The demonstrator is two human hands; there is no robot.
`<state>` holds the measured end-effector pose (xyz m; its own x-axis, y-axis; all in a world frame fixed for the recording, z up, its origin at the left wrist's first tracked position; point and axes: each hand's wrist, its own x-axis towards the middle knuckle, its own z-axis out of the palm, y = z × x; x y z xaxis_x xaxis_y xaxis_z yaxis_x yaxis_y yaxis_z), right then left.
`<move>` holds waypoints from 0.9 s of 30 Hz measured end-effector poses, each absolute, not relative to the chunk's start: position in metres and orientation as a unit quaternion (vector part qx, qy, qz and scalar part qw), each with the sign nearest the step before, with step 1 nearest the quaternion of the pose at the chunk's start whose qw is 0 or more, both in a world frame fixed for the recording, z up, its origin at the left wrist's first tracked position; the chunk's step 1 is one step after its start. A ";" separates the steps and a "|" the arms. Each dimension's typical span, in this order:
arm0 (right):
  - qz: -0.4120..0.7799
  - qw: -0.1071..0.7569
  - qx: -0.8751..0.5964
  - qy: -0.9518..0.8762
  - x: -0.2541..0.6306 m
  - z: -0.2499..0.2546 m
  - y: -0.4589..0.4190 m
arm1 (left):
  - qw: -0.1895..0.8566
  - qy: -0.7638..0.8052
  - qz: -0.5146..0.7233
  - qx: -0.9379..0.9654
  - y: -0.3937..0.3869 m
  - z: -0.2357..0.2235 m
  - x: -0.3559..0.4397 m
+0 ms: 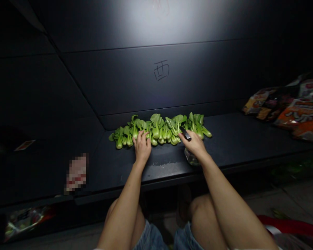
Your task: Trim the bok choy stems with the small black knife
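Observation:
A row of bok choy (155,122) lies along the dark shelf, piled in layers with white-green stalks toward me and leaves toward the back panel. My left hand (142,147) rests on the left part of the row, its fingers spread over the stalks and touching them. Toward the right end, my right hand (195,143) is wrapped round a spray bottle (191,158). Its black head points at the greens, and its clear body shows below my palm. My fingers' grip on its far side is hidden.
Wet drops mark the shelf (161,166) in front of the greens. Several colourful food bags (297,114) lie at the right. A small card (25,145) and a blurred-out patch (77,173) are at the left. Below the shelf's left edge is a plastic package (23,220).

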<state>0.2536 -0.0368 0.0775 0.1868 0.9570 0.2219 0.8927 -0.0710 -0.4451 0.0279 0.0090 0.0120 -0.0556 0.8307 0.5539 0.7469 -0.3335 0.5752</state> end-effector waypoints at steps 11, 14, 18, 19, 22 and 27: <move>0.066 0.260 -0.674 -0.688 0.222 0.080 -0.040 | 0.033 0.598 0.433 0.674 0.009 0.011 0.012; 0.066 0.237 -0.666 -0.704 0.215 0.080 -0.040 | 0.031 0.602 0.431 0.671 0.009 0.010 0.008; 0.073 0.233 -0.648 -0.721 0.206 0.079 -0.038 | 0.031 0.604 0.435 0.668 0.010 0.009 0.002; 0.074 0.233 -0.647 -0.722 0.204 0.079 -0.038 | 0.031 0.604 0.436 0.666 0.010 0.009 0.000; 0.075 0.226 -0.652 -0.720 0.197 0.080 -0.037 | 0.030 0.608 0.439 0.660 0.010 0.008 -0.005; 0.077 0.198 -0.643 -0.736 0.187 0.084 -0.039 | 0.036 0.622 0.437 0.649 0.010 0.008 -0.014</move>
